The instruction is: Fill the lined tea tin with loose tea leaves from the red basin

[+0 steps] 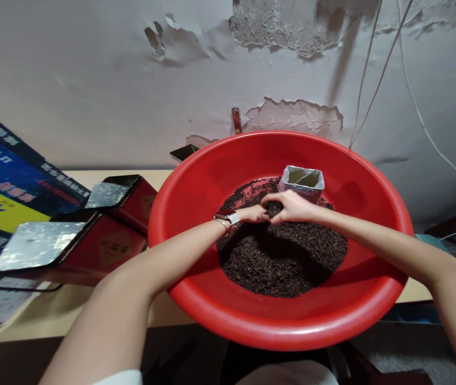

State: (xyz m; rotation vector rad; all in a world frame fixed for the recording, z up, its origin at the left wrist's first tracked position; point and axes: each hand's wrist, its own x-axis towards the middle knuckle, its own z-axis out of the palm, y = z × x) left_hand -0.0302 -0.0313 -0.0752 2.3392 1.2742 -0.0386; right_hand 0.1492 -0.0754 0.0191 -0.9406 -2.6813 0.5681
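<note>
Dark crumbly loose tea (280, 256) heaped mid-basin | left hand (254, 214) and right hand (288, 206) meet at pile's 12 o'clock, fingers curled closed round a clump | square foil-lined pouch (302, 182) open just beyond | risk: dry flakes may sift between fingers, missing narrow mouth | smooth red plastic basin (196, 299); boxy tins (39, 243) at 9 o'clock

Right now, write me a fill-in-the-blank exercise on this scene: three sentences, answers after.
1. The left hand and the right hand meet over dark loose leaves in a big ____ basin.
2. The watch is worn on the ____ wrist.
3. The small lined box stands ____ the basin, beyond the hands.
Missing words: red; left; inside.
</note>
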